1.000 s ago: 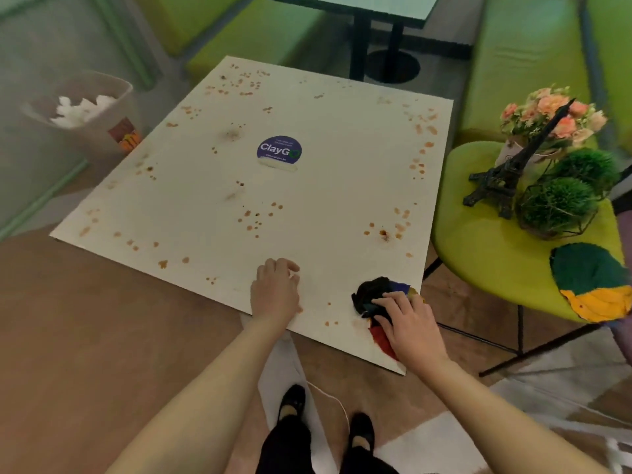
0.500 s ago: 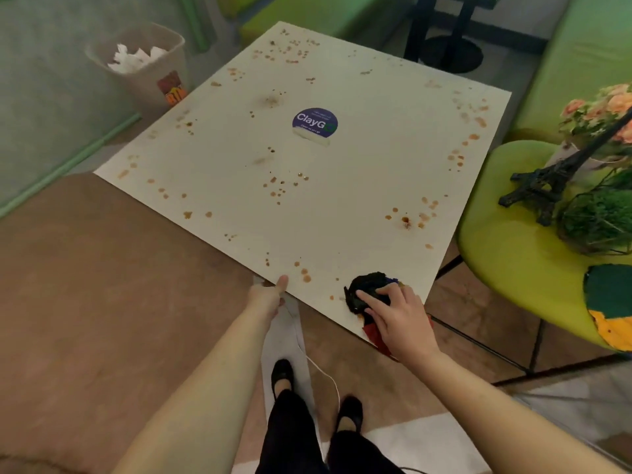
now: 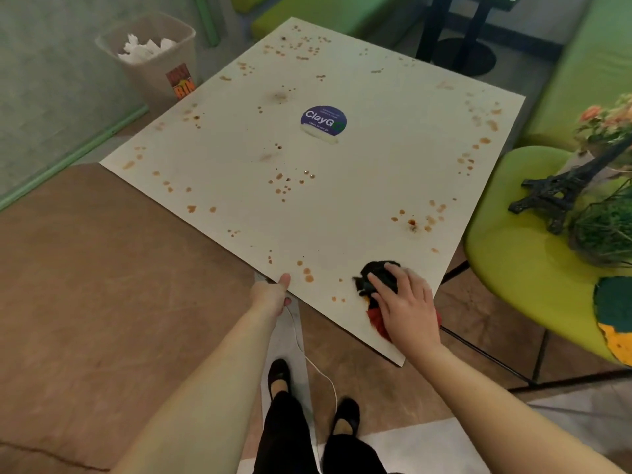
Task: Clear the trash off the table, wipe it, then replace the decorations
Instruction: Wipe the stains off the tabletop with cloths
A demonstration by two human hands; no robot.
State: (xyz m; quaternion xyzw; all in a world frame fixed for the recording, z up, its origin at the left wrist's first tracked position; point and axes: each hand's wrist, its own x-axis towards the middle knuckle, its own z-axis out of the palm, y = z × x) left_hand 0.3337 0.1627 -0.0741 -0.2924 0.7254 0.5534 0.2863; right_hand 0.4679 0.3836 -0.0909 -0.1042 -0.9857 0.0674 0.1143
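A white square table [image 3: 342, 200] is spotted with brown stains and bears a round blue sticker [image 3: 323, 120] near its middle. My right hand [image 3: 405, 309] presses flat on a bunched black and red cloth [image 3: 374, 278] at the table's near right corner. My left hand [image 3: 272, 295] grips the near edge of the table, thumb on top, fingers hidden underneath. The decorations stand on a green chair [image 3: 513, 254] at the right: a black Eiffel tower model [image 3: 561, 193], pink flowers [image 3: 605, 124] and a green plant ball [image 3: 605, 234].
A grey waste bin [image 3: 154, 63] holding crumpled white tissue stands on the floor past the table's left corner. Green benches line the back and right. A green and yellow mat [image 3: 615, 316] lies on the chair. My feet [image 3: 307, 395] and a white cable are below the table edge.
My left hand slid off the tabletop back to its near edge and took hold of it. My right hand stays on the cloth. The camera view shifted left.
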